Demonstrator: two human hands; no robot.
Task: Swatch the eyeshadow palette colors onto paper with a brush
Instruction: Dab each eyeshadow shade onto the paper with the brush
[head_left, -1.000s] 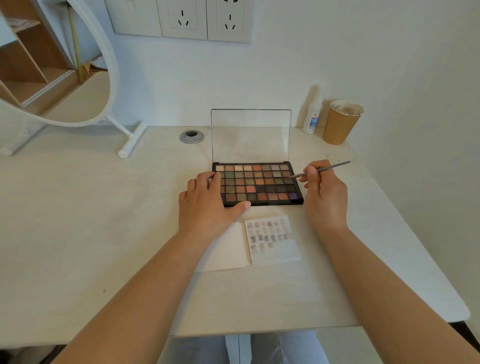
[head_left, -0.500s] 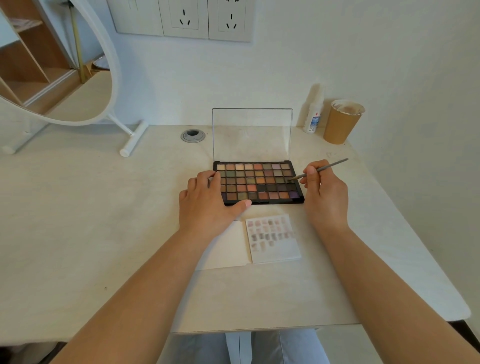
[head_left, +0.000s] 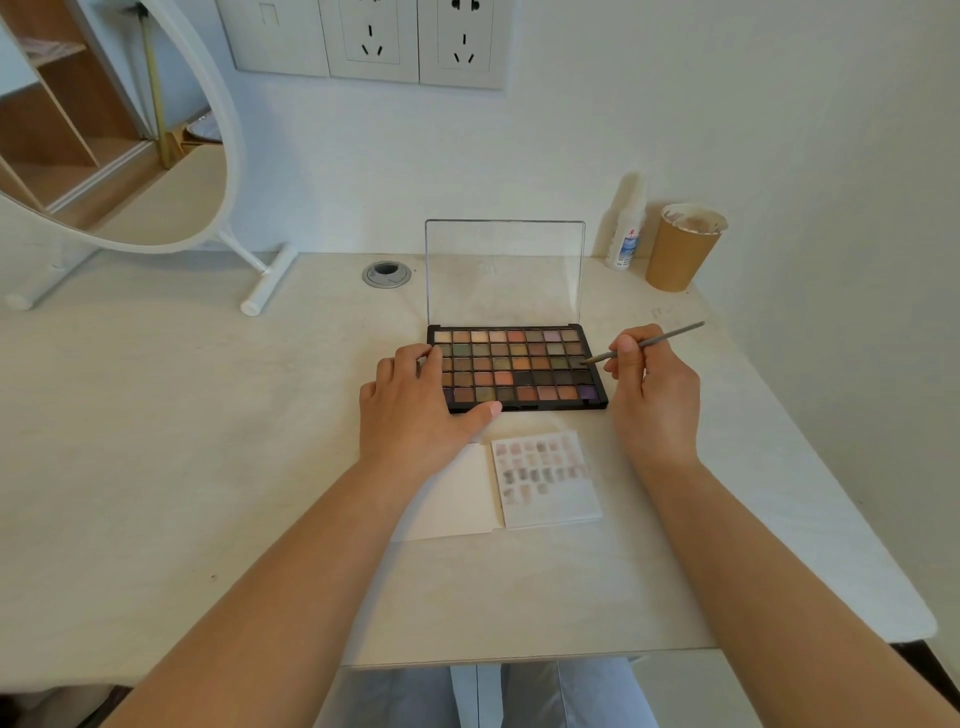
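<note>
The eyeshadow palette lies open at the centre of the frame on a pale desk, its clear lid standing upright behind the rows of coloured pans. The left hand rests on the palette's left end, fingers fairly straight over the left edge and thumb stretched along the front rim. The right hand, just right of the palette, pinches a thin grey brush between thumb and fingers; the brush slants up toward the right, and its tip sits at a pan in the rightmost column, about the 3rd row down.

Just below the palette lies the swatch paper, a small white pad bearing rows of faint pink, grey and brown smears on its upper part. A blank white sheet lies against its left side, partly under the left wrist.

In the upper left stands a round white-framed mirror. At the upper right of the desk are a brown paper cup and a small white bottle beside it. 2 wall sockets sit at the top.
</note>
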